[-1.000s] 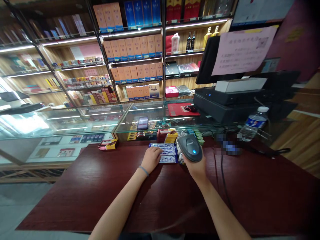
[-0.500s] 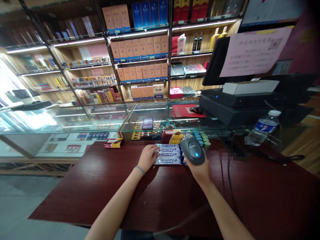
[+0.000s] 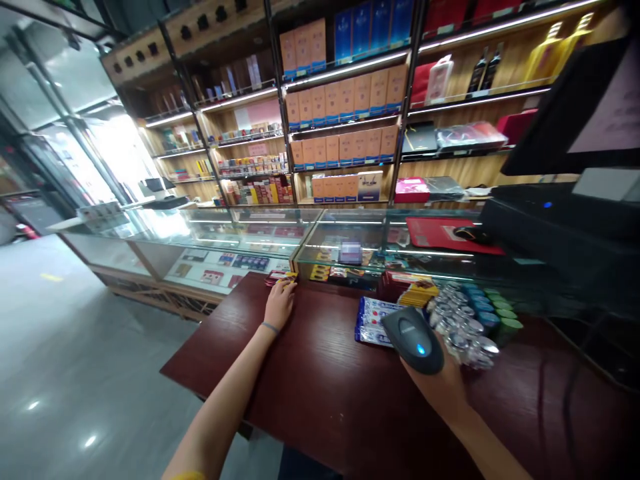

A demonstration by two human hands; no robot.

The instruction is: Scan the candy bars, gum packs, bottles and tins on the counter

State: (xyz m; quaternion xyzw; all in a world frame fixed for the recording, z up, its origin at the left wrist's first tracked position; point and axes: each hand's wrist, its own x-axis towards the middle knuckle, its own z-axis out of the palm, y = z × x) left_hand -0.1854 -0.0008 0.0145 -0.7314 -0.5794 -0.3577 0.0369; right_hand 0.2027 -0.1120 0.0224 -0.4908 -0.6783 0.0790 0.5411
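My right hand (image 3: 445, 387) is wrapped round the handle of a dark grey barcode scanner (image 3: 413, 340) with a lit blue light. The scanner's head covers part of a row of blue-and-white snack packets (image 3: 373, 321) lying flat on the table. At the table's far left corner, my left hand (image 3: 280, 305) reaches a small stack of red-and-yellow packets (image 3: 275, 276). Its fingers are extended over the stack's near edge and look loosely apart. To the right of the blue packets stand several clear-wrapped, silver-topped pieces (image 3: 457, 320).
Behind the blue packets is another red-and-yellow stack (image 3: 410, 287). Blue and green rolls (image 3: 495, 310) sit at the right. A glass display counter (image 3: 250, 230) borders the dark wooden table (image 3: 310, 373). A monitor (image 3: 565, 107) and a red mat with a mouse (image 3: 440, 235) stand beyond.
My left hand has left the blue-and-white packets and moved left to the red-and-yellow stack. The view has turned left. My right hand still holds the scanner by the blue packets.
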